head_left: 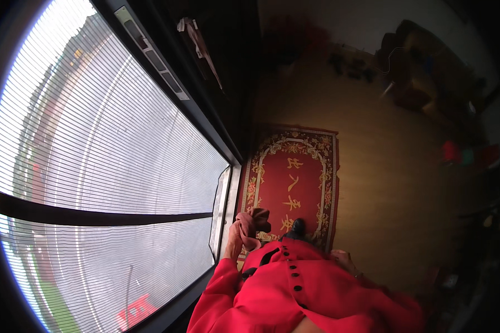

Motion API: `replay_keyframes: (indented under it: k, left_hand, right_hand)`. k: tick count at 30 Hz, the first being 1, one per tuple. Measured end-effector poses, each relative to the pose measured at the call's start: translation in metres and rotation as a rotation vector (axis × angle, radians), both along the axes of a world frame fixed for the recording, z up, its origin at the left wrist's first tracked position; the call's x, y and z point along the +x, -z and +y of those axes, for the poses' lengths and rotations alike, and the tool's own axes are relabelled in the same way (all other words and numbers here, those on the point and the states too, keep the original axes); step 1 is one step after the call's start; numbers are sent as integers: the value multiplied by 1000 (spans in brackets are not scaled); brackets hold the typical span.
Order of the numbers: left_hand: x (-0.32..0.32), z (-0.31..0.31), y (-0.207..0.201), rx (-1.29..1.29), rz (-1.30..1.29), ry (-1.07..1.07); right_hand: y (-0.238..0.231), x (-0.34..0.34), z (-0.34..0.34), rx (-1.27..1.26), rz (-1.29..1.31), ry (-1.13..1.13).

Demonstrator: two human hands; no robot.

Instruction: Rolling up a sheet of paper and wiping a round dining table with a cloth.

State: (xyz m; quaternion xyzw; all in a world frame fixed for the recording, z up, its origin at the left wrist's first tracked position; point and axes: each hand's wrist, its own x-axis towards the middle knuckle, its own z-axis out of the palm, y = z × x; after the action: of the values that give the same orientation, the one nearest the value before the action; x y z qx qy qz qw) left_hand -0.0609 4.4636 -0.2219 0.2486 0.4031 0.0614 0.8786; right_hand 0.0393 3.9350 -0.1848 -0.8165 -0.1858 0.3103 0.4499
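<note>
A bunched brownish-pink cloth [253, 223] is gripped in my left hand [234, 242], its folds hanging past the fingers over the edge of a red doormat [283, 183]. This hand is closed and close to the door frame [232, 177]. My right hand [344, 259] hangs beside the hem of my red buttoned coat [322, 283]. Its fingers are small and partly hidden, so their state is unclear. A dark shoe [298, 227] of mine shows on the mat.
At the left stands a mesh screen [133, 150] with a dark crossbar [100, 213]; daylight and pavement show through it. A dark door with a metal lock plate [153, 53] is at the upper left. Wooden floor [383, 183] extends right toward dim furniture [411, 91].
</note>
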Motion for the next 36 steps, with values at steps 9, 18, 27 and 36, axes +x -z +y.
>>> replay_keyframes:
  k: [9,18,27,36]
  left_hand:
    - [122,-86,-83,-86,1,443]
    - [299,-218,-142,-273,-95,475]
    - [377,-332,-229,390,-551,1333]
    - [518,-366,-214,188,-388,1431]
  right_hand:
    - [-28,-19,-42,140,540,733]
    - [-222,135,67,563,469,911]
    - [-209,202,36,768,-22,837]
    - [-182,286,-30,553,-176,1517]
